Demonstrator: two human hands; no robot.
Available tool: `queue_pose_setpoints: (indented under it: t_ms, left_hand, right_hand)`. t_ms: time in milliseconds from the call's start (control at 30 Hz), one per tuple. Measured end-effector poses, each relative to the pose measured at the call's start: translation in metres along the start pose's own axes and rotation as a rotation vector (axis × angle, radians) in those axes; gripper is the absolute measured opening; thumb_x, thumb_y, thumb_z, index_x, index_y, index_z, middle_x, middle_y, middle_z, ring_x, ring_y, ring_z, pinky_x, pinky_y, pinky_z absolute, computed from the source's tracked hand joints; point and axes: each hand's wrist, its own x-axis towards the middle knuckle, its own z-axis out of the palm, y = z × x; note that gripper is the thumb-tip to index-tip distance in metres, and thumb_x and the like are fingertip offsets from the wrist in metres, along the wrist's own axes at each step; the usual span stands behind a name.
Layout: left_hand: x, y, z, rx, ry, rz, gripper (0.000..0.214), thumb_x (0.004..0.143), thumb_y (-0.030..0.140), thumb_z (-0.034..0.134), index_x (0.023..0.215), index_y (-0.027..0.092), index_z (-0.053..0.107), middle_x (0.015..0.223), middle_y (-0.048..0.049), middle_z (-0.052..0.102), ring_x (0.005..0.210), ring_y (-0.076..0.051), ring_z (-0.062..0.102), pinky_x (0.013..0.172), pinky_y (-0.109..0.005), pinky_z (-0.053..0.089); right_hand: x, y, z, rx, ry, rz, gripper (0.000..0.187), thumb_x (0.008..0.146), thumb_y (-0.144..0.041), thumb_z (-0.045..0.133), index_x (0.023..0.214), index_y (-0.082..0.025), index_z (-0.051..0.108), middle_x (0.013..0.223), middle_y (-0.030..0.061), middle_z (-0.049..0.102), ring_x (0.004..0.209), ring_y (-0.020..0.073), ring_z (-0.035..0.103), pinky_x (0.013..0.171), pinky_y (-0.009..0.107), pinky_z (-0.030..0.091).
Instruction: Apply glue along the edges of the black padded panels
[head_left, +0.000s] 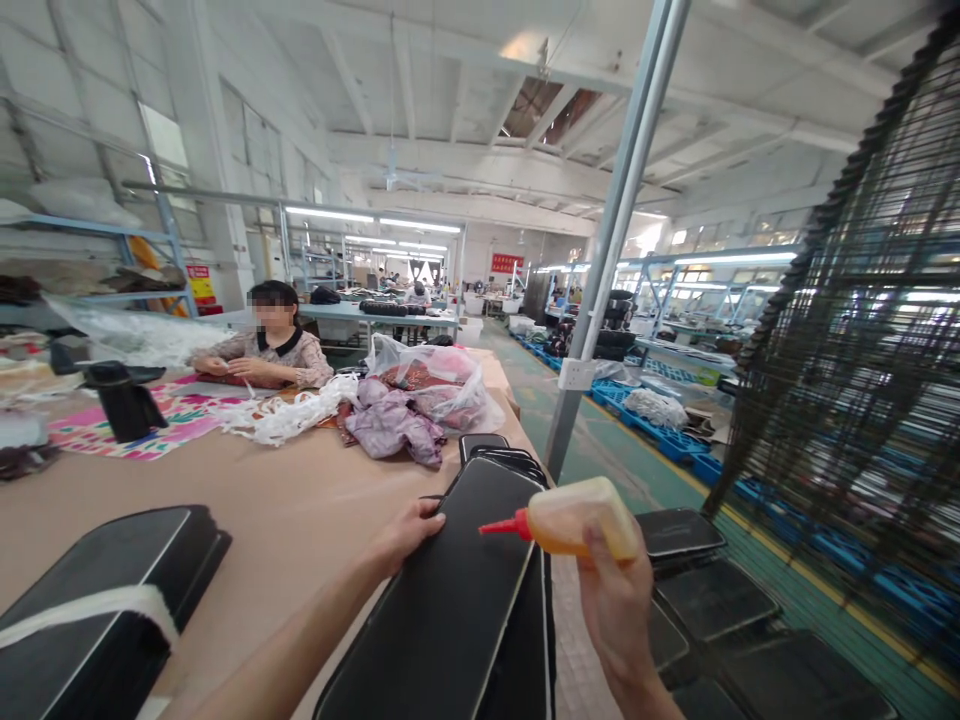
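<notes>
A translucent squeeze bottle (577,515) with a red pointed nozzle and amber liquid lies tilted in my right hand (619,590), whose fingers are wrapped round it. The nozzle points left, over a long black panel (450,590) with rounded corners and a pale edge line. At the panel's left edge is my left hand (409,538), gripping it with the thumb on top; the fingers beneath are hidden. Under and behind this panel, more black panels (506,455) are stacked on the brown-covered table (277,520).
Left, a stack of black panels (112,570) is tied with a white strip. Across the table a person (274,345) handles material beside white strips (292,410), purple cloth (394,420) and a plastic bag (457,385). A metal post (607,250) rises at right; black pieces (720,600) lie below.
</notes>
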Motion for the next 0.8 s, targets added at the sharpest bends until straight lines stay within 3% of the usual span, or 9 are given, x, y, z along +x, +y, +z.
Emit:
queue_pose_setpoints:
  t_ms: [167, 333, 433, 500, 667, 733, 800]
  left_hand:
    - [-0.007, 0.005, 0.004, -0.02, -0.093, -0.025, 0.048, 0.049, 0.01, 0.051, 0.094, 0.015, 0.068, 0.069, -0.0013, 0.07, 0.069, -0.02, 0.065, 0.067, -0.029, 0.049]
    - [0.0, 0.01, 0.002, 0.013, -0.037, -0.005, 0.052, 0.047, 0.011, 0.047, 0.094, 0.014, 0.069, 0.065, -0.0004, 0.069, 0.067, -0.019, 0.064, 0.065, -0.028, 0.048]
    - [0.003, 0.013, -0.002, 0.026, -0.02, 0.018, 0.053, 0.048, 0.01, 0.048, 0.096, 0.014, 0.068, 0.068, -0.0006, 0.07, 0.064, -0.018, 0.063, 0.064, -0.028, 0.048]
    - [0.001, 0.014, -0.001, 0.014, -0.028, 0.035, 0.052, 0.048, 0.01, 0.048, 0.096, 0.015, 0.068, 0.07, -0.0005, 0.071, 0.064, -0.018, 0.063, 0.065, -0.028, 0.048]
    - [-0.008, 0.015, 0.012, -0.045, -0.121, 0.041, 0.048, 0.049, 0.01, 0.051, 0.093, 0.016, 0.068, 0.074, -0.0009, 0.071, 0.07, -0.019, 0.064, 0.071, -0.03, 0.049]
    - [-0.009, 0.017, 0.017, -0.073, -0.129, 0.054, 0.047, 0.05, 0.01, 0.052, 0.094, 0.017, 0.068, 0.077, -0.0009, 0.071, 0.073, -0.019, 0.064, 0.074, -0.03, 0.048]
    - [-0.009, 0.02, 0.016, -0.084, -0.11, 0.076, 0.047, 0.051, 0.01, 0.052, 0.094, 0.017, 0.068, 0.08, -0.0012, 0.071, 0.075, -0.019, 0.064, 0.074, -0.03, 0.047]
  right_hand:
    - [0.006, 0.01, -0.014, -0.029, 0.065, -0.014, 0.047, 0.069, -0.037, 0.078, 0.109, -0.021, 0.058, 0.101, 0.0013, 0.061, 0.095, 0.0187, 0.057, 0.079, 0.025, 0.048]
    - [-0.049, 0.031, -0.039, -0.129, 0.015, 0.066, 0.06, 0.069, -0.042, 0.077, 0.12, -0.021, 0.053, 0.104, 0.0059, 0.064, 0.095, 0.0264, 0.061, 0.074, 0.032, 0.053]
    - [-0.069, 0.038, -0.047, -0.199, -0.098, 0.086, 0.064, 0.068, -0.049, 0.076, 0.12, -0.019, 0.055, 0.095, 0.0094, 0.067, 0.089, 0.0331, 0.063, 0.068, 0.041, 0.056]
    - [-0.055, 0.029, -0.041, -0.174, -0.082, 0.048, 0.061, 0.069, -0.048, 0.075, 0.12, -0.019, 0.055, 0.097, 0.0092, 0.066, 0.09, 0.0321, 0.063, 0.071, 0.042, 0.055]
    - [0.021, -0.006, -0.009, -0.083, 0.095, -0.113, 0.058, 0.071, -0.042, 0.075, 0.119, -0.02, 0.052, 0.112, 0.0053, 0.059, 0.104, 0.025, 0.056, 0.091, 0.04, 0.046]
    - [0.024, -0.004, -0.006, -0.089, 0.1, -0.121, 0.057, 0.07, -0.041, 0.076, 0.118, -0.021, 0.053, 0.112, 0.0042, 0.059, 0.104, 0.0241, 0.056, 0.091, 0.039, 0.046]
    - [0.005, 0.009, -0.013, -0.109, 0.072, -0.098, 0.056, 0.067, -0.042, 0.078, 0.114, -0.019, 0.056, 0.106, 0.0057, 0.061, 0.099, 0.0259, 0.058, 0.084, 0.038, 0.05]
